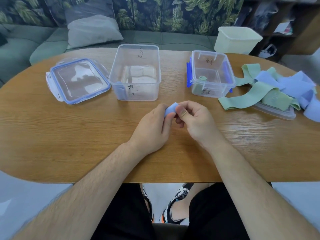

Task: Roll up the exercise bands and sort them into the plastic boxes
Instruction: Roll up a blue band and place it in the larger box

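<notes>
Across the oval wooden surface (pixel 86 135) I have everything laid out within arm's reach, which I judge is why the containers sit in a row just beyond my hands. Off to my right lies the loose heap of green and blue exercise bands (pixel 277 87), piled partly on a clear lid, waiting as the supply. At centre stands the larger clear plastic box (pixel 135 73), open, with what looks like one blue roll against its near-left wall; its blue-rimmed clear lid (pixel 78 80) rests flat beside it, out of the way. Right of centre is the smaller clear plastic box with blue latches (pixel 211 73), holding one rolled green band (pixel 201 78), so colours appear to be kept apart. Smallest is the blue band roll (pixel 170 109), held above the surface between both hands: my left hand (pixel 152 129) pinches one end and my right hand (pixel 195 122) clamps the other, each grip closed on it to keep the coil from springing loose.
</notes>
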